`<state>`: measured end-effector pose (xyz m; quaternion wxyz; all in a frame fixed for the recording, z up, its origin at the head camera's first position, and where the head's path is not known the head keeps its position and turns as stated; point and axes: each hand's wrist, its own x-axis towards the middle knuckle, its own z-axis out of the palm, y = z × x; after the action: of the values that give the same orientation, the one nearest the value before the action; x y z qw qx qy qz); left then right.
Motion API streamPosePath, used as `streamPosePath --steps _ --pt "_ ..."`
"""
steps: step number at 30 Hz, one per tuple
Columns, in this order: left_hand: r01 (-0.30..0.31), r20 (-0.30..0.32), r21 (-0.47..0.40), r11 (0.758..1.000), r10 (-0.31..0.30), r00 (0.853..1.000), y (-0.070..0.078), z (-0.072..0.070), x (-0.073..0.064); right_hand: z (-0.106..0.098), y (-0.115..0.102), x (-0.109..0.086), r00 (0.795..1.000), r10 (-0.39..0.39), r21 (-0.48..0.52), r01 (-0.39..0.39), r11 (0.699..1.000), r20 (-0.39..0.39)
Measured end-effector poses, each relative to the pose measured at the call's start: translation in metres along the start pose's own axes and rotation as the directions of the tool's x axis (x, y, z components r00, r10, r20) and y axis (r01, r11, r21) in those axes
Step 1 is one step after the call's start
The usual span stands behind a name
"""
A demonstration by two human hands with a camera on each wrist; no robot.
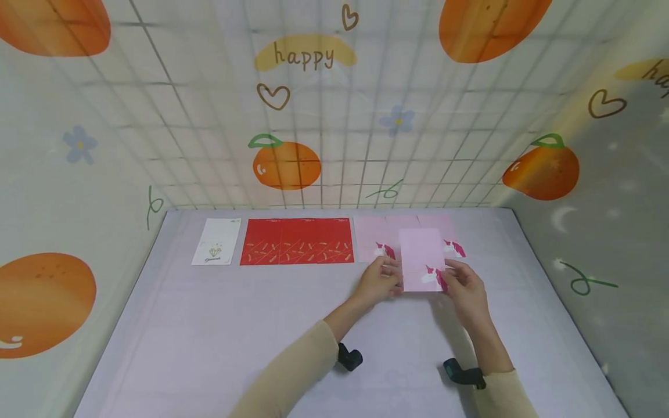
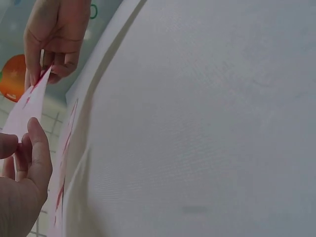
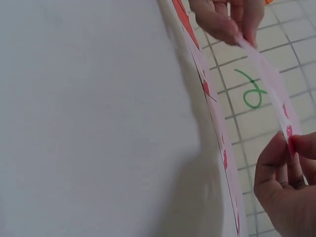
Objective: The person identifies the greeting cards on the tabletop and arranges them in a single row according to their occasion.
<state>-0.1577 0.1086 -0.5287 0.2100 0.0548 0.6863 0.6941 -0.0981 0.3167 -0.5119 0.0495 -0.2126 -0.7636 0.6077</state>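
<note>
Raised above the table is a pink card (image 1: pixel 421 255) with a small unicorn print near its lower right corner. My left hand (image 1: pixel 377 280) pinches its left edge between thumb and fingers. At the lower right corner, thumb and fingers of my right hand (image 1: pixel 467 292) grip the card over the print. Seen edge-on in the right wrist view, the card (image 3: pixel 271 79) bends slightly between both hands. Behind it, a row of matching pink cards (image 1: pixel 370 232) lies on the table, partly covered by the held one and my left fingers.
Left of the pink row lie several red cards (image 1: pixel 297 241) with gold marks, edge to edge. Farther left is a white card (image 1: pixel 216 238) with a diamond print. A pale cloth covers the table (image 1: pixel 251 325). Printed curtains (image 1: pixel 334 116) over a wire grid enclose the back and sides.
</note>
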Motion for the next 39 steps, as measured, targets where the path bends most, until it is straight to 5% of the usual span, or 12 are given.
streamPosePath --steps 4,12,24,39 --pt "-0.002 0.041 -0.046 0.999 0.004 0.999 0.003 -0.004 -0.005 -0.008 -0.001 0.006 0.999 -0.039 -0.022 0.038 0.999 -0.034" --pt "-0.015 0.085 0.056 0.998 0.010 0.996 0.003 -0.021 -0.021 -0.034 -0.004 0.034 0.994 -0.063 -0.031 0.061 0.998 -0.089" --pt "-0.086 0.190 0.079 0.993 0.070 0.979 0.002 -0.055 -0.059 -0.069 -0.014 0.090 0.986 -0.013 -0.059 0.003 0.998 -0.168" --pt "-0.106 0.153 0.165 0.981 0.081 0.985 0.000 -0.113 -0.105 -0.093 -0.009 0.131 0.971 0.124 -0.047 -0.136 0.990 -0.203"
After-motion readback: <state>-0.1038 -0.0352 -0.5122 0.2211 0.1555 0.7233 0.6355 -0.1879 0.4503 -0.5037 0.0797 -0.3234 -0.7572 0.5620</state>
